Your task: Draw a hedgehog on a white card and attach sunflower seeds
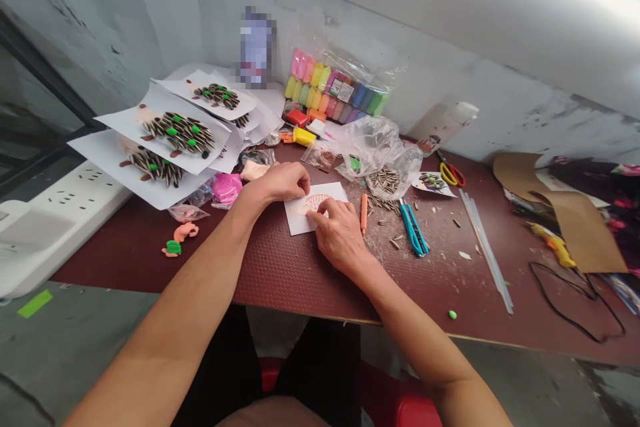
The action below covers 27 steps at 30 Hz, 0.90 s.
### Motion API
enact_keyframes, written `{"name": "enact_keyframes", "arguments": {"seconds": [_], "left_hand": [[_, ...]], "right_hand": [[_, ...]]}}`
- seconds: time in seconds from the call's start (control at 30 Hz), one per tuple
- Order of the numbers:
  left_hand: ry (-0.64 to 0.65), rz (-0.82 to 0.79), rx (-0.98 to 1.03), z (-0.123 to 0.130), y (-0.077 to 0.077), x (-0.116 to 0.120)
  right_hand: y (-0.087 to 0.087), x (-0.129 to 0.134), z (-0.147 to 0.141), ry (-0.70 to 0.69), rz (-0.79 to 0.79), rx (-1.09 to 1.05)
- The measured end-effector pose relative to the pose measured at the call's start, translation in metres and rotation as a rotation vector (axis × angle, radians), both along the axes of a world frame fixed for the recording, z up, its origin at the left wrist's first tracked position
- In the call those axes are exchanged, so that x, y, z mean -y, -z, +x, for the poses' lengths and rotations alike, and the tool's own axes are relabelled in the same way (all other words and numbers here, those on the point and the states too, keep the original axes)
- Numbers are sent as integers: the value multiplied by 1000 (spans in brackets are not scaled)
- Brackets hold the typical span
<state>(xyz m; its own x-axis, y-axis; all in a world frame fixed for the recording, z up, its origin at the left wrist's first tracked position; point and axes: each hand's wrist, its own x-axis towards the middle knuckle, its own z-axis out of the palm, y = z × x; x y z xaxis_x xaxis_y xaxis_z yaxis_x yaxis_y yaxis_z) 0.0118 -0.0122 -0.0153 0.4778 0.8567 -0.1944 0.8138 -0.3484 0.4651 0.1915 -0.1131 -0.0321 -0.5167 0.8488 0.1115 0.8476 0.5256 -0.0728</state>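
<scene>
A small white card (299,225) with an orange drawing (316,201) on it lies on the dark red table. My left hand (290,181) rests over the card's upper left corner, fingers curled down and closed. At the drawing's lower right, my right hand (341,232) has its fingertips pinched together near the paper. Whatever either hand may hold is too small or hidden to tell. Just right of the card are an orange marker (364,213) and a teal utility knife (413,229). Sunflower seeds (385,180) spill from a clear plastic bag (373,143).
Paper sheets with seed hedgehogs (180,133) are stacked at the left beside a white power strip (60,213). A pack of coloured clay (335,87) leans on the wall. Scissors (450,171), clear glue sticks (487,250) and a yellow glue gun (553,243) lie at right.
</scene>
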Motion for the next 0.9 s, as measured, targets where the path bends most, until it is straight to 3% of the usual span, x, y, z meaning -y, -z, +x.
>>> {"name": "enact_keyframes", "arguments": {"seconds": [0.43, 0.9], "left_hand": [[8, 3, -21, 0, -1, 0], [3, 16, -33, 1, -1, 1]], "right_hand": [[-1, 0, -1, 32, 18, 86], [0, -2, 0, 29, -3, 34]]}}
